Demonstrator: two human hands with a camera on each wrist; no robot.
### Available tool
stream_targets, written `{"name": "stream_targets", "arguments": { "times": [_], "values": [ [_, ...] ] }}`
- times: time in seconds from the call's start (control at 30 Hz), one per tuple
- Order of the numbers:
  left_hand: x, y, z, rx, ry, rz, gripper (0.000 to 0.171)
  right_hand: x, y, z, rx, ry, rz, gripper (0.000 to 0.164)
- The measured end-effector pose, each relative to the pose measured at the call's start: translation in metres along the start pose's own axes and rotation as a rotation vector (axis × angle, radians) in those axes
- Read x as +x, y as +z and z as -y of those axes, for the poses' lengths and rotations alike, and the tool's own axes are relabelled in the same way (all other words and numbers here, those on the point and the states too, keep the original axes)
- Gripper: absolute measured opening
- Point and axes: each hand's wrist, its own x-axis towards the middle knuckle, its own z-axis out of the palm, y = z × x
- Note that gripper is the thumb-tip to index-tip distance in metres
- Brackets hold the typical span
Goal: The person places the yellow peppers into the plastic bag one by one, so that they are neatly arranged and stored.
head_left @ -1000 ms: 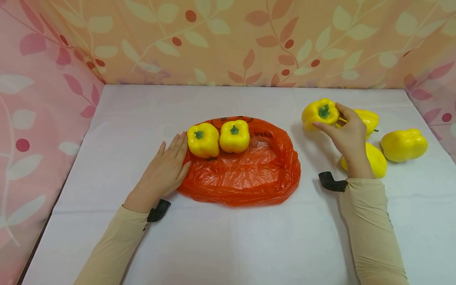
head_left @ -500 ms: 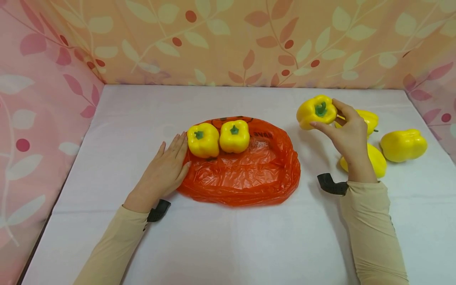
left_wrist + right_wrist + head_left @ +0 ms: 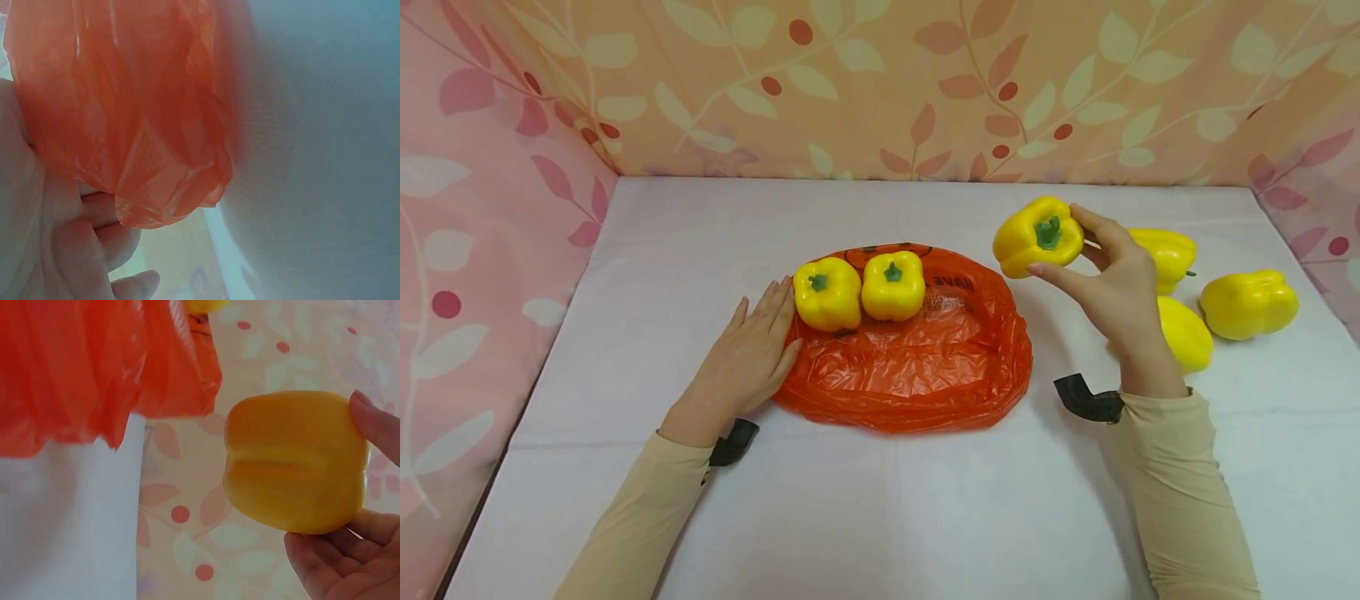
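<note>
In the head view a red plastic bag [image 3: 910, 367] lies spread with its mouth up at mid-table. Two yellow bell peppers with green stems, a left one [image 3: 827, 304] and a right one [image 3: 893, 296], sit along its far side. My left hand [image 3: 741, 362] rests with straight fingers against the bag's left edge. Between thumb and fingers, my right hand [image 3: 1112, 287] grips another yellow bell pepper [image 3: 1022, 242] above the table, just right of the bag's far corner. The right wrist view shows this held pepper [image 3: 294, 462] side-on, with the bag [image 3: 94, 375] beside it.
Three more yellow bell peppers lie at the right: a far one [image 3: 1168, 254], a near one [image 3: 1186, 337] partly behind the right wrist, and a rightmost one [image 3: 1247, 307]. A white cloth [image 3: 880, 517] covers the table. Leaf-patterned curtains [image 3: 880, 92] enclose its far side and ends.
My right hand has carried the gripped bell pepper leftward and slightly up, toward the bag. The left hand, the bag and the peppers on it stay where they were.
</note>
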Motion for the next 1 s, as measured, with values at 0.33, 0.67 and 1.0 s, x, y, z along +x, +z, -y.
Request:
{"name": "stream_targets", "arguments": {
  "times": [0.33,0.67,1.0],
  "values": [
    [0.000,0.000,0.001,-0.002,-0.002,0.000,0.066,-0.010,0.012,0.013,0.012,-0.096,0.086,0.069],
    [0.000,0.002,0.001,-0.007,0.006,-0.011,0.066,-0.016,0.028,0.014,0.020,-0.130,0.201,0.070],
    [0.000,0.002,0.002,-0.001,0.009,-0.010,0.066,-0.020,0.043,0.011,0.005,-0.138,0.272,0.069]
  ]
}}
